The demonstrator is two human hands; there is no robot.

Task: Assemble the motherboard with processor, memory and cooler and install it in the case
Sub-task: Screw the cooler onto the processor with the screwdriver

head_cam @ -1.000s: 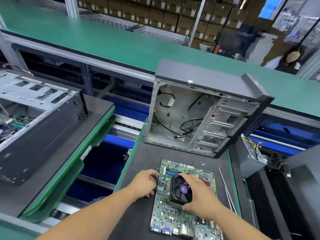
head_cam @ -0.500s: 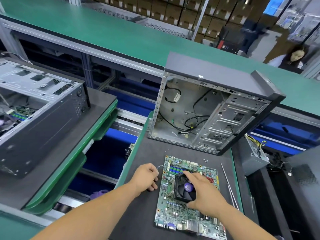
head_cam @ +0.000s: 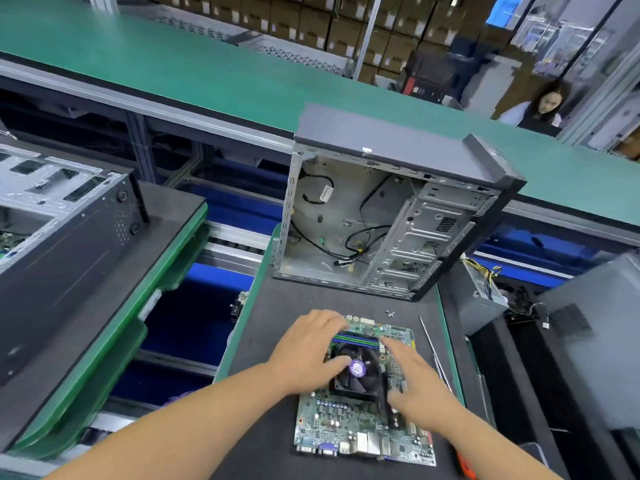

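Head view: motherboard [head_cam: 363, 424] flat on dark pallet [head_cam: 277, 341], near front edge, right of centre; cooler [head_cam: 356, 370] and memory [head_cam: 353, 339] already mounted. Open case [head_cam: 391, 216] upright at far edge, well apart. Probably stiff, light, fragile; best lifted by bare edges, not the fan. Left hand [head_cam: 308, 351] spread over cooler's left side, fingers loose, gripping nothing. Right hand [head_cam: 415, 382] flat beside cooler, fingers extended, nothing held.
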